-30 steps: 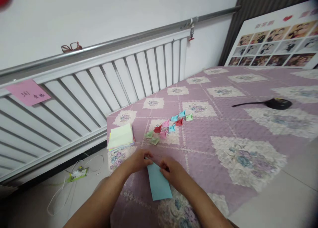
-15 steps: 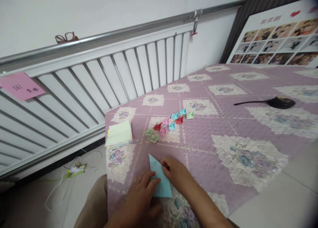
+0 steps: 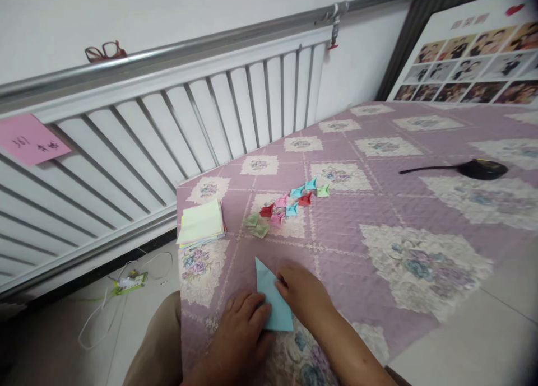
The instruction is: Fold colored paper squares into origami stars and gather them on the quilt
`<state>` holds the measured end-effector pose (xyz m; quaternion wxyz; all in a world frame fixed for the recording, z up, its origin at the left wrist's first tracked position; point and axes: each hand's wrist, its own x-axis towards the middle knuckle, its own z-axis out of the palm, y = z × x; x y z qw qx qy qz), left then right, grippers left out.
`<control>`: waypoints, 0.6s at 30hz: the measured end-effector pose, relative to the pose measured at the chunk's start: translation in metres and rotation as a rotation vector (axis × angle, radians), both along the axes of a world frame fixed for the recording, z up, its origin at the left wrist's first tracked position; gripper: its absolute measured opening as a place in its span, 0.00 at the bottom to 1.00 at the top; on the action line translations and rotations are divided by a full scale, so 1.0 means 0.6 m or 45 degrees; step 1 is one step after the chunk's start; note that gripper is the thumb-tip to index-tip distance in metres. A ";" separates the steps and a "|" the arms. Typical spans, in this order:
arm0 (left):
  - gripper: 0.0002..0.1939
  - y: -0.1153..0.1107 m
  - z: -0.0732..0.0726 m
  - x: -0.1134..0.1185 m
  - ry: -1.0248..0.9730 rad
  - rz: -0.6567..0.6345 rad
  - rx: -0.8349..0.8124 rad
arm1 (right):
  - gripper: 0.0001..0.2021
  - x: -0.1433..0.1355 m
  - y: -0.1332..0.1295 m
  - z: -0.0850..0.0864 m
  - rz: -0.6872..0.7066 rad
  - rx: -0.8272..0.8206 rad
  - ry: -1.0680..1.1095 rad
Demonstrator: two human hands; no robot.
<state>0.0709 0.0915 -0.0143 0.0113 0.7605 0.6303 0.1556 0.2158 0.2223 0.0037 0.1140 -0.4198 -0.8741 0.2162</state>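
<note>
The left hand (image 3: pixel 244 325) hides part of the blue paper (image 3: pixel 272 303), and the frame crops the photo board (image 3: pixel 474 65).

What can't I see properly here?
Head view: part of the blue paper, covered by left hand.
Head view: some fingers of the right hand, hidden by its back.
Head view: photo board, cut off by right edge.
Head view: pink note, cut off by left edge.

Lower centre: paper sheet (image 3: pixel 277 312) on tablecloth (image 3: pixel 336 243), left hand (image 3: pixel 244 321) at its left edge, right hand (image 3: pixel 301 289) at its right. Mid-frame, beyond sheet: small paper pieces (image 3: pixel 291 209); left of these, paper stack (image 3: pixel 202 221). Right: long-handled object (image 3: pixel 483 169). Upper left: glasses (image 3: pixel 102 54) on pipe (image 3: pixel 189 44), above radiator (image 3: pixel 221 117).
</note>
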 end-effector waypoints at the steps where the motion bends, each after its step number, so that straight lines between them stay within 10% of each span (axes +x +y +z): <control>1: 0.20 0.001 0.000 -0.001 0.000 -0.005 0.004 | 0.05 0.001 0.000 0.000 0.006 0.008 -0.003; 18: 0.15 -0.004 0.010 -0.014 -0.087 -0.030 0.107 | 0.17 0.028 0.004 -0.007 0.357 -0.115 0.220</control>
